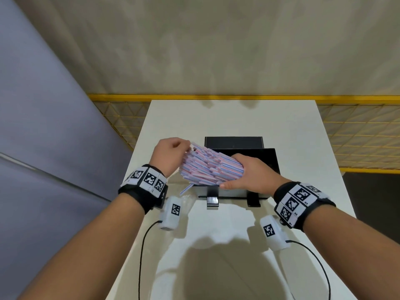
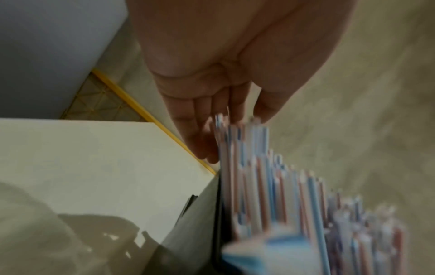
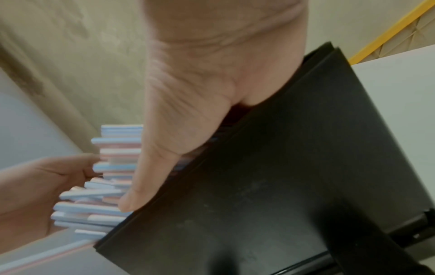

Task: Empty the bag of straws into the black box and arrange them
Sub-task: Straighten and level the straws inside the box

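Note:
A thick bundle of pink, blue and white straws (image 1: 212, 167) lies slanted over the left part of the black box (image 1: 268, 161), its left ends sticking out past the box wall. My right hand (image 1: 244, 172) grips the bundle's right end, thumb on the near side and fingers over the top. My left hand (image 1: 184, 148) touches the uneven left ends with fairly straight fingers (image 2: 207, 134). The left wrist view shows the straws (image 2: 270, 186) ending at staggered lengths. In the right wrist view the thumb lies along the box (image 3: 270, 186) edge against the straws (image 3: 113, 167).
The box stands mid-table on a white table (image 1: 292, 126), its raised lid (image 1: 233, 142) behind and two clasps (image 1: 212, 198) at the front. One stray straw (image 1: 185, 189) and a crumpled clear bag (image 1: 187, 201) lie left of the box. A yellow mesh fence (image 1: 357, 131) borders the table.

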Available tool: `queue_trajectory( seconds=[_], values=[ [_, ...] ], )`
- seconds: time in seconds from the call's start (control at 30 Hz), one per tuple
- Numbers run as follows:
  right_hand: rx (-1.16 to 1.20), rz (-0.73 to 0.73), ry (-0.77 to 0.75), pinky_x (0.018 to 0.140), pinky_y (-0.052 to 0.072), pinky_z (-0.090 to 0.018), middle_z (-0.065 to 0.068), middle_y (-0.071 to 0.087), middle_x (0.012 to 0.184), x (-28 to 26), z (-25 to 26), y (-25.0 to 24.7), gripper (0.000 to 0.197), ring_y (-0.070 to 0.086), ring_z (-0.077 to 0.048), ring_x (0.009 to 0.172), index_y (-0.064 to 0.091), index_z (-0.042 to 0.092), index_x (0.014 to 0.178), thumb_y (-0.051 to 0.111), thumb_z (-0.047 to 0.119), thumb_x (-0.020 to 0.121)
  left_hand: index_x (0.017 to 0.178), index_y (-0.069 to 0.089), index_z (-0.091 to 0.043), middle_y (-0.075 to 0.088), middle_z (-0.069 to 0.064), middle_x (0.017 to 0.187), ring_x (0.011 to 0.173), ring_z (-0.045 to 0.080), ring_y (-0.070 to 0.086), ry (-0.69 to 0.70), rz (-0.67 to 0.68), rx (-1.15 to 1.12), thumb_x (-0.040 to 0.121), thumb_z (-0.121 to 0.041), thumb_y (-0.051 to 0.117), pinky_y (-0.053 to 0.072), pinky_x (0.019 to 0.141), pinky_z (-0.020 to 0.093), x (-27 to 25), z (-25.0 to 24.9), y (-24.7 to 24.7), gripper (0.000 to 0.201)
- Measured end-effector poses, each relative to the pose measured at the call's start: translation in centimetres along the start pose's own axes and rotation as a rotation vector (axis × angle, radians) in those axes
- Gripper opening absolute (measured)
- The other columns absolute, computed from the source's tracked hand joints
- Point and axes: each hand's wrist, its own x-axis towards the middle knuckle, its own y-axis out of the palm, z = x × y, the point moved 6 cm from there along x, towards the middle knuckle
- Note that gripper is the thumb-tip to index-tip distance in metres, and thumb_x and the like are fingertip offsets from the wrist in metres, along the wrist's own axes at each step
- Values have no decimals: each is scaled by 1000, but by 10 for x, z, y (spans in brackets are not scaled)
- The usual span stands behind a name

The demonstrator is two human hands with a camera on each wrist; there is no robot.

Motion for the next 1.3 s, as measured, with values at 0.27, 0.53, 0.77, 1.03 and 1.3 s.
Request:
queue_trajectory(
  seconds=[0.27,0.53,0.77,1.03,1.3],
  values=[
    [-116,8,-61,93,55,-40,13,65,112,3,2,6,86,64,-9,102,54,37,124,82,78,53,100,65,-25,76,-5,76,73,13,71,-14,170,523,85,-75,56,54,72,32,-54,15,-31,53],
    [-114,11,-42,94,55,-40,12,64,115,1,2,5,89,64,-9,104,51,39,127,82,78,53,73,69,-12,73,1,67,68,20,68,153,349,829,98,-40,55,56,73,39,-86,13,-6,41],
    [-228,-10,-49,98,53,-42,6,57,125,-7,1,-3,117,57,-15,111,32,33,145,79,81,50,64,40,-11,42,8,56,51,16,39,404,304,943,77,-52,37,40,55,35,-119,-61,-68,43],
    [-243,-17,-45,105,49,-40,3,49,138,-24,-1,-15,124,52,-16,122,24,29,153,84,72,53,50,35,-9,25,-6,46,50,18,27,373,197,513,73,-31,51,21,49,47,-120,-126,-142,35],
    [-236,-29,-54,92,56,-39,0,45,137,-56,-1,-53,99,56,-20,114,27,31,150,81,26,68,51,30,-19,24,0,55,55,22,24,421,435,418,73,-36,50,20,56,38,-82,-116,-18,34]
  ],
)
